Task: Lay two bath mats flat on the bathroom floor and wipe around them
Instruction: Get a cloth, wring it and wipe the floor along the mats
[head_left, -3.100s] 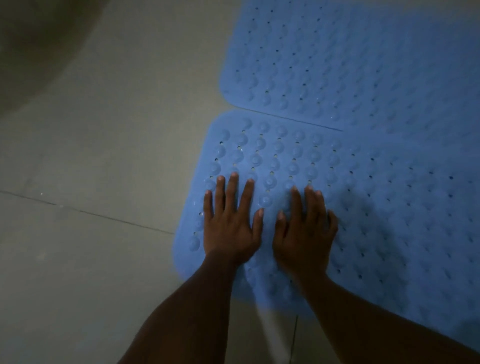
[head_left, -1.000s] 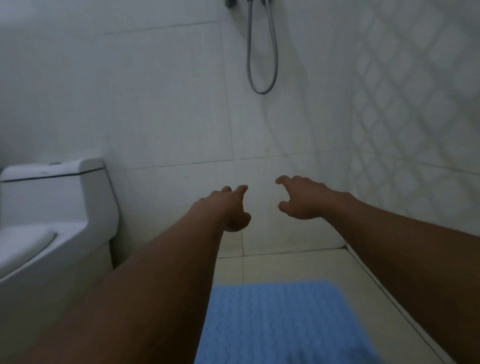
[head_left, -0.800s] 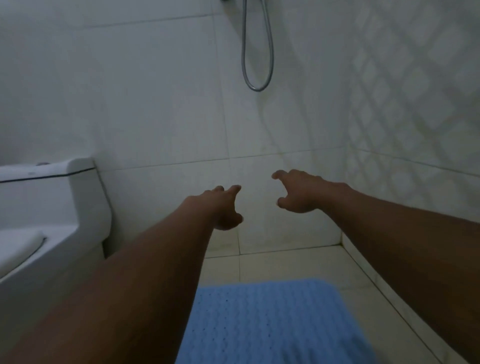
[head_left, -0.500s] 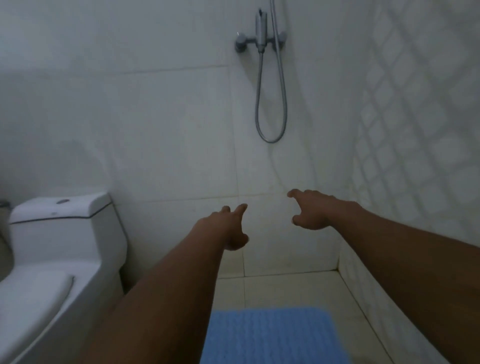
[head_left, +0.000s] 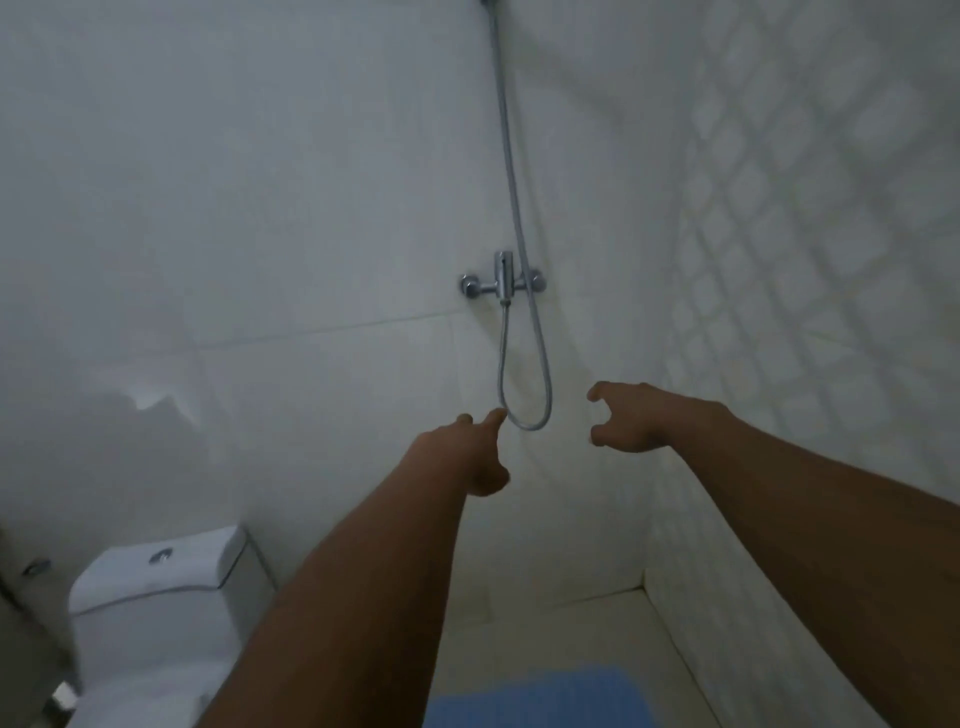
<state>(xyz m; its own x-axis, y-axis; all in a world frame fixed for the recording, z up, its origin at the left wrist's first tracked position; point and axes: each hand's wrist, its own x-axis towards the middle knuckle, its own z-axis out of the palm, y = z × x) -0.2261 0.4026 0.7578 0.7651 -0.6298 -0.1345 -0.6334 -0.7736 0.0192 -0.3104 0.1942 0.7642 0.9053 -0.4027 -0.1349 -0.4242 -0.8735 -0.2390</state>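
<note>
Bath mat (head_left: 540, 699): blue, one in view, only its far end showing. It appears to lie flat on the floor (head_left: 571, 621) straight below the shower tap (head_left: 501, 280), at the bottom edge of the picture, between the two forearms. Second mat: not in view.

Handling (judged): faint bumpy surface, most likely soft rubber or plastic. Expect it to be light, limp and floppy when lifted, not fragile, and inclined to cling to a smooth or wet tile. Best taken by a corner or along a short edge, then peeled up or pressed down flat with the palms.

Left hand (head_left: 467, 452): raised below the tap and slightly left of it, forefinger stretched forward, thumb low. It holds nothing. In the picture its fingertip lies just beside the loop of the shower hose (head_left: 531, 427); contact cannot be told.

Right hand (head_left: 631, 418): raised below and right of the tap, fingers loosely curled, thumb apart. It holds nothing.

No cloth or wiper is in view.

Toilet (head_left: 156, 582): white, well below and far left of the tap, against the same tiled wall.

Brands, labels, writing: none readable on the mat, tap or toilet; the light is dim and the picture soft.
</note>
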